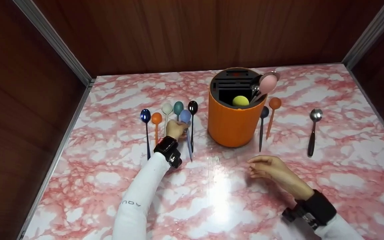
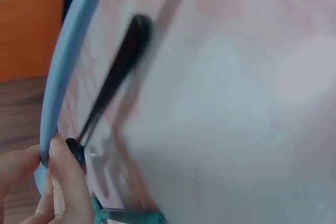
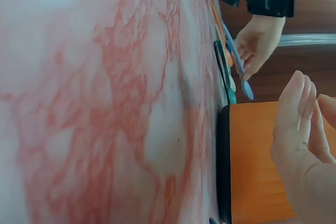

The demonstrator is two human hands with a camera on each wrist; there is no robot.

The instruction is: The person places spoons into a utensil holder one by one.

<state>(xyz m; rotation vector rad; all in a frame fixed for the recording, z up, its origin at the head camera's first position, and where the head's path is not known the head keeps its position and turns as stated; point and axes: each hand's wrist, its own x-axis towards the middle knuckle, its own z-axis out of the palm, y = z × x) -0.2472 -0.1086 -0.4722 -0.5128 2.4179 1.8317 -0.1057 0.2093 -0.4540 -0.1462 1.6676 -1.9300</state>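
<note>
Counter: pink-and-white marble pattern, with wooden walls on three sides.
Left row: five spoons lie flat side by side, bowls toward the far wall — dark blue spoon, small orange spoon, white spoon, teal spoon, black spoon.
Left hand: over this row, fingers and thumb curled in a pinch on the light blue spoon just below its bowl.
Light blue spoon, position: just above the row, between the teal and black spoons.
Light blue spoon, axis: long axis runs near-to-far; bowl points to the far wall, handle tip points back toward the person and slightly to the right.
Orange holder: upright cylinder at centre; a yellow round object and a pink spoon with some metal utensils stand inside.
Right of holder: a dark spoon, an orange spoon and a metal spoon with a black handle lie flat, bowls away.
Right hand: near the front of the holder, holding nothing, fingers loosely curled, apart from all spoons.
Left wrist view only: fingertips pinching the blue handle in close-up, with the black spoon's handle lying on the counter beyond.
Right wrist view only: the right hand's fingers held together beside the holder wall; holder contents are hidden here.
Head view only: the full layout and contents.
</note>
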